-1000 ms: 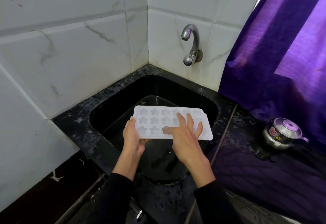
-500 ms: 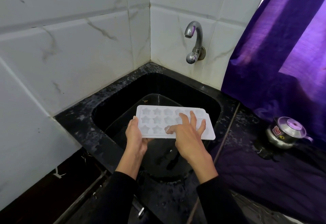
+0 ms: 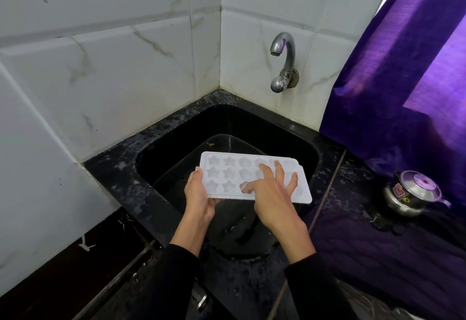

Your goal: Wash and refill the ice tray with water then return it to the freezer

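Little moved: white ice tray (image 3: pixel 228 176) still above black sink (image 3: pixel 161 143), near tap (image 3: pixel 283 61); left hand (image 3: pixel 199 194) grips tray's left end, right hand (image 3: pixel 271 194) fingers spread, pressing star cells

One ice tray (image 3: pixel 228 177), two hands, one tap (image 3: pixel 283 61), one steel pot (image 3: pixel 413 193).

One head-worn camera looks forward and steeply down from close above the sink (image 3: pixel 176 128) in the tiled corner, the dark worktop (image 3: pixel 378 256) spreading right.
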Motion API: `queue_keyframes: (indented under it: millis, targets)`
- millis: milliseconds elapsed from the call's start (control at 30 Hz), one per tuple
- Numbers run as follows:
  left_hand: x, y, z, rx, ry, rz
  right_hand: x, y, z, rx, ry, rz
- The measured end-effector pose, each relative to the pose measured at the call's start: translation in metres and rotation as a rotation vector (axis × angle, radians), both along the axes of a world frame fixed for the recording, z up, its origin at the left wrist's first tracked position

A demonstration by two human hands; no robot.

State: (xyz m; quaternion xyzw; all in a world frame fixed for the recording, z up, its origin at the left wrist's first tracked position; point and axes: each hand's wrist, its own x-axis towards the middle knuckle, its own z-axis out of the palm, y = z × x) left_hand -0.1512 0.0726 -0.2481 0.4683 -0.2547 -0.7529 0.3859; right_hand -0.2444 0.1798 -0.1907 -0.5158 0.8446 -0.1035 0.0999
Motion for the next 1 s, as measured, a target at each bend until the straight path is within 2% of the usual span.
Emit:
queue_keyframes:
  millis: [200, 533, 1000]
  targets:
    - [0.000, 0.001, 0.001, -0.001, -0.003, 0.001, 0.007, -0.005, 0.005, -0.078, 0.006, 0.027]
    - [0.002, 0.004, 0.005, 0.000, 0.022, 0.014, 0.023, -0.012, 0.001, 0.030, 0.017, 0.104]
    - [-0.001, 0.004, 0.001, -0.015, 0.002, 0.002, 0.021, -0.014, 0.002, 0.029, 0.039, 0.100]
